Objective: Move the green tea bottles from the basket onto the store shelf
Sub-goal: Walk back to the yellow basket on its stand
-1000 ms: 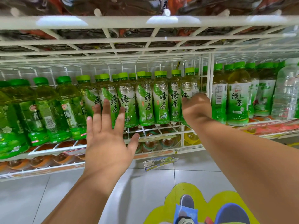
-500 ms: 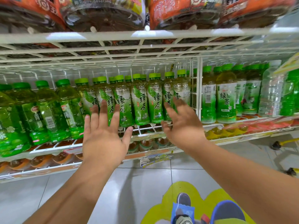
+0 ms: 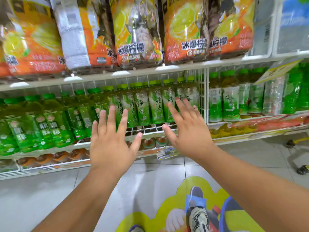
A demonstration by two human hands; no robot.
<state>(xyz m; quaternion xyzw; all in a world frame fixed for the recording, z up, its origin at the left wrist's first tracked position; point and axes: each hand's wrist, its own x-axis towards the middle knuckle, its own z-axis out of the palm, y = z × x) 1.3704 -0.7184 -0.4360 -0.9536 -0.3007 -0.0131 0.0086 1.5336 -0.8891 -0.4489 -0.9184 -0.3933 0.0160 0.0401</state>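
Both hands raised in front of the store shelf (image 3: 150,131), palms away, fingers spread wide, holding nothing. Left hand (image 3: 111,144) just below and in front of the green tea bottles (image 3: 142,106), fingertips overlapping the lower labels of the leftmost ones in the row. Right hand (image 3: 189,131) further right, fingertips over the labels of the last bottles beside the white wire divider (image 3: 204,97). Touching or merely close: cannot tell. Bottles upright, side by side on the wire shelf, green caps up. Orange lemon drink packs (image 3: 137,36) on the shelf above. More green bottles (image 3: 50,121) to the left. Floor sticker (image 3: 192,211) below.
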